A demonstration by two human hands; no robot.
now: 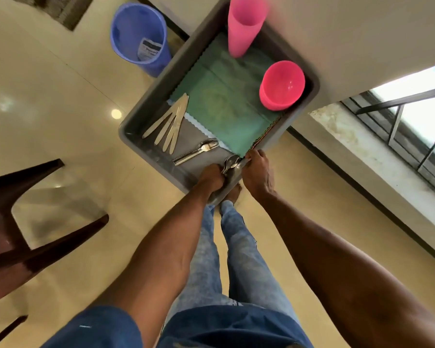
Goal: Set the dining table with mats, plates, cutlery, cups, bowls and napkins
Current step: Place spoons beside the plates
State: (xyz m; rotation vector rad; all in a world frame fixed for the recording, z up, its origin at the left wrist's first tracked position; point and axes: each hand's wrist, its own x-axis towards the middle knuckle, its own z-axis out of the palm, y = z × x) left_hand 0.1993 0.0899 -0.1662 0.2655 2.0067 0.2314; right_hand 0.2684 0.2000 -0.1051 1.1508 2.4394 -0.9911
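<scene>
Tray [146, 96]: grey, rectangular, held out in front of the person above the floor; its near rim sits between the two hands.
Left hand [211, 180]: fingers curled round the near rim of the tray, just left of the spoons.
Right hand [256, 175]: grips the same rim, fingertips at the corner of the mats.
Spoons [231, 164]: metal, bunched on the near rim, directly between the hands and touching the left one.
Forks [196, 153]: metal, bundled on the tray floor, just beyond the left hand.
Knives [170, 124]: pale, wooden-looking, fanned out at the left side of the tray, tips resting on the mats.
Mats [224, 106]: green on top, scalloped edge, stacked across the middle of the tray; near corner meets the right hand.
Bowls [281, 85]: pink, nested, at the far right of the tray, well beyond the hands.
Cups [244, 26]: pink, tall, stacked, at the far end of the tray.
Bin [140, 38]: blue, on the floor left of the tray.
Chair [35, 222]: dark wood, at the left edge.
</scene>
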